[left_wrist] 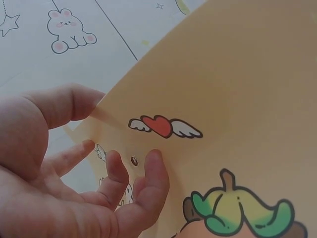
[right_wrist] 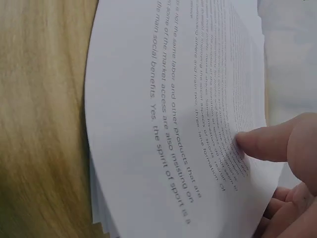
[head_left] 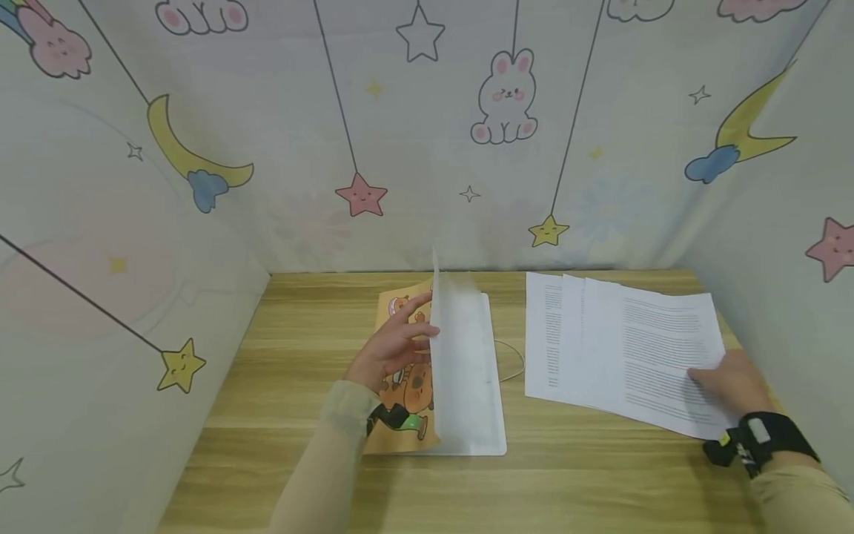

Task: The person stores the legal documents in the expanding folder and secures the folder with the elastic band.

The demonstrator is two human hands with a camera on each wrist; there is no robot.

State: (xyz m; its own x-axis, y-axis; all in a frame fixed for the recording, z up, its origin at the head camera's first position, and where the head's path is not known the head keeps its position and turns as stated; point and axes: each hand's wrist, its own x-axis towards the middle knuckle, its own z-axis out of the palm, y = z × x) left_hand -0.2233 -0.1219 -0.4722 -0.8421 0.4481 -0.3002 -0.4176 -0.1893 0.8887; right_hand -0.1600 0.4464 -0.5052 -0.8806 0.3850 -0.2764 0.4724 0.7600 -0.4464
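Observation:
A document folder [head_left: 470,386] lies on the table with its flap [left_wrist: 233,74] raised, white inside and tan with cartoon animals outside. My left hand [head_left: 394,345] holds the flap near its free edge; one digit goes behind that edge while the other fingers [left_wrist: 156,171] lie along the printed side. To the right, several printed sheets [head_left: 660,363] are fanned out and overlap. My right hand [head_left: 734,382] pinches their right edge, thumb [right_wrist: 265,144] on the printed face and fingers curled beneath, partly hidden.
A thin elastic cord [head_left: 517,361] loops out from the folder's right side toward the sheets. The wood-grain table [head_left: 267,400] is bordered by white curtains [head_left: 427,148] with cartoon prints at the back and both sides.

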